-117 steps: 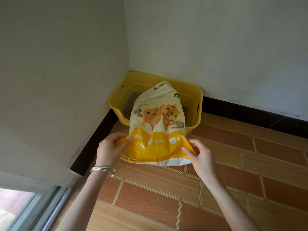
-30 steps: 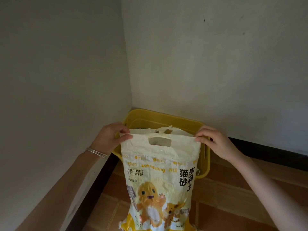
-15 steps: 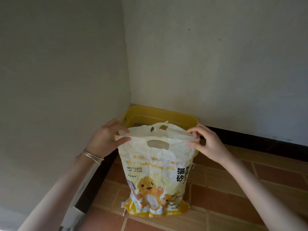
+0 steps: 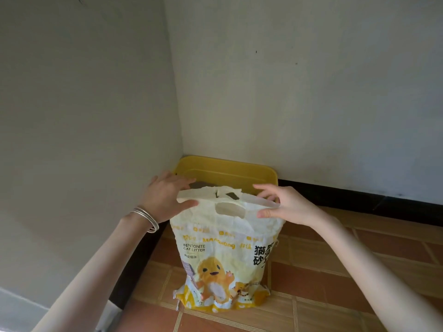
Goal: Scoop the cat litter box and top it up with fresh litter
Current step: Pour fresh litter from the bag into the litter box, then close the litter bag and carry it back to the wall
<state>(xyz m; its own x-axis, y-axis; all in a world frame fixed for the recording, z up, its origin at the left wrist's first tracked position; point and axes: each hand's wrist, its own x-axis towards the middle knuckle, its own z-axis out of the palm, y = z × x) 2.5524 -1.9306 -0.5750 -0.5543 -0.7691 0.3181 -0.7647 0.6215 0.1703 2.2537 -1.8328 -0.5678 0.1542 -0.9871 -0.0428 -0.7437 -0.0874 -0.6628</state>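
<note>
A white and yellow bag of bentonite cat litter (image 4: 223, 257) stands upright on the tiled floor, its torn top open. Behind it the yellow litter box (image 4: 227, 167) sits in the corner of the room, mostly hidden by the bag. My left hand (image 4: 165, 200) pinches the left end of the bag's top edge, thumb in front. My right hand (image 4: 285, 207) pinches the right end of that edge between thumb and fingers. The litter inside the box is out of sight.
White walls meet right behind the box, with a black skirting strip (image 4: 359, 202) along their base. Red-brown floor tiles (image 4: 335, 295) stretch to the right and towards me. A pale ledge (image 4: 19, 305) shows at the lower left.
The bag went from tipped mouth-down into the box to upright. It has come down to stand on the floor, and both hands have shifted inward along its top edge.
</note>
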